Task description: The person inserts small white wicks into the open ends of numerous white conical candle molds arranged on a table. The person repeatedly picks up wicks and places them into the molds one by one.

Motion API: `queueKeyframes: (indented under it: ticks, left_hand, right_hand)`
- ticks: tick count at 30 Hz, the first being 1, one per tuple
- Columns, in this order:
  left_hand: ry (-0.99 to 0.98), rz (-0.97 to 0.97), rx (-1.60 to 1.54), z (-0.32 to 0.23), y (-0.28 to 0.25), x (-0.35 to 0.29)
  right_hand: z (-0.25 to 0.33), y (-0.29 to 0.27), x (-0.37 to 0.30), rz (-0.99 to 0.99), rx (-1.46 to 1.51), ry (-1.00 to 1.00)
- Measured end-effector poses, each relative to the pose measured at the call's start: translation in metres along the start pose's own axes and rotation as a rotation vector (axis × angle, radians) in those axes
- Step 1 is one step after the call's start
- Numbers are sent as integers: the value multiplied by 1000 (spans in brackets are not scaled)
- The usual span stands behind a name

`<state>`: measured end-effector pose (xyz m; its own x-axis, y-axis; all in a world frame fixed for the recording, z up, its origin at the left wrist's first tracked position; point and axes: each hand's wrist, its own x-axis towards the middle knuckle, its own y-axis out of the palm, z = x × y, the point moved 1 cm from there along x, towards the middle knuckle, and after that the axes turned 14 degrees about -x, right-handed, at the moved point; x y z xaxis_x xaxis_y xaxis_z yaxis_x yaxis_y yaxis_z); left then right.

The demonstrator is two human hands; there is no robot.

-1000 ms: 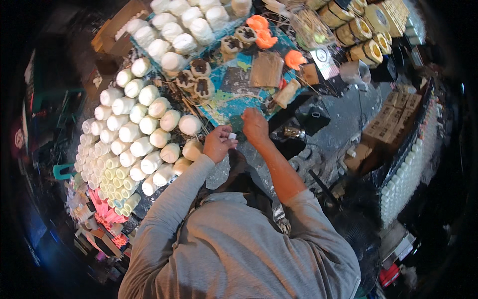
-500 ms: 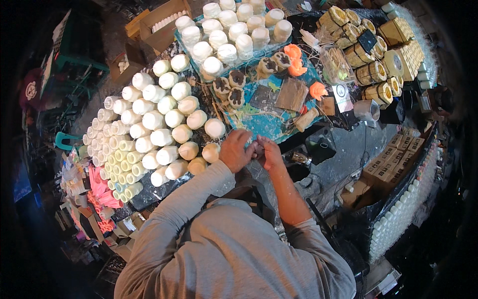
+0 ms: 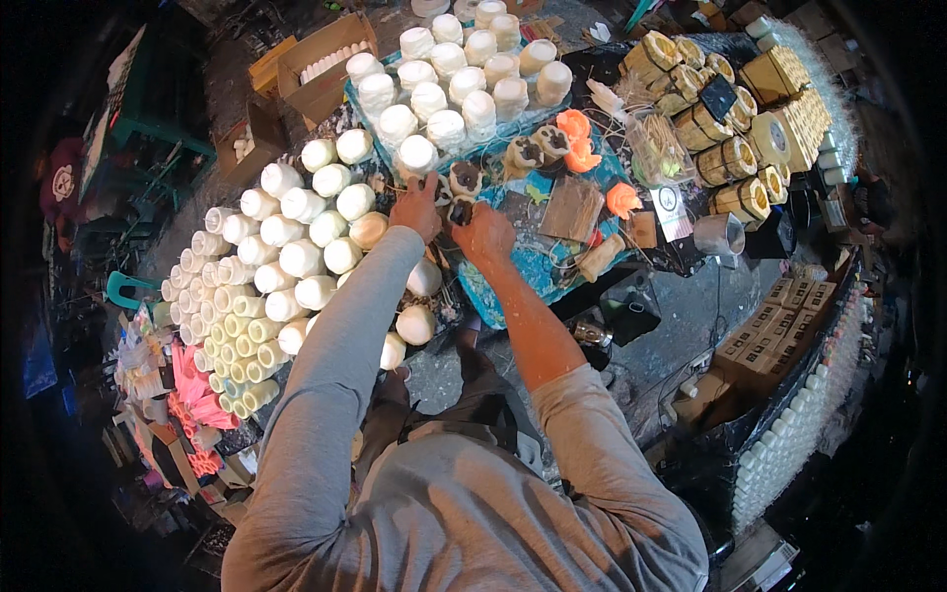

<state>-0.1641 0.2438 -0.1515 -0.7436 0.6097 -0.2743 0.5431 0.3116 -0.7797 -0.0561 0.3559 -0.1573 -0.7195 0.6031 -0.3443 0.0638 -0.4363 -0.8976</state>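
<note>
My left hand (image 3: 415, 210) reaches to the front edge of the work table, its fingers bent around the left side of a small group of pale, cup-like pieces with dark tops. My right hand (image 3: 486, 235) is closed at the right side of the nearest dark-topped piece (image 3: 461, 211), touching it. Just beyond lies another dark-topped piece (image 3: 466, 179). Part of the group is hidden by my left hand. To the left stand rows of whitish, wax-like cylinders (image 3: 302, 205), and more white cylinders (image 3: 428, 101) stand on a blue sheet behind.
Orange flower-like pieces (image 3: 623, 200), a brown board (image 3: 569, 207) and a blue sheet (image 3: 500, 298) are to the right. Bamboo-like cylinders (image 3: 724, 155) stand far right. A metal cup (image 3: 718, 236) is near the table edge. Cartons (image 3: 758, 326) sit lower right.
Both hands have parted from each other and moved forward, away from me, to the dark-topped pieces. My body leans further over the table, and the view has shifted slightly.
</note>
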Motion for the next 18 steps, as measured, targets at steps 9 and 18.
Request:
queueKeyframes:
  ticks: [9, 18]
  left_hand:
    - [101, -118, -222, 22, 16, 3]
    - [-2, -136, -307, 21, 22, -7]
  right_hand:
    - [-63, -36, -1, -231, 29, -49]
    - [-43, -39, 83, -172, -147, -267]
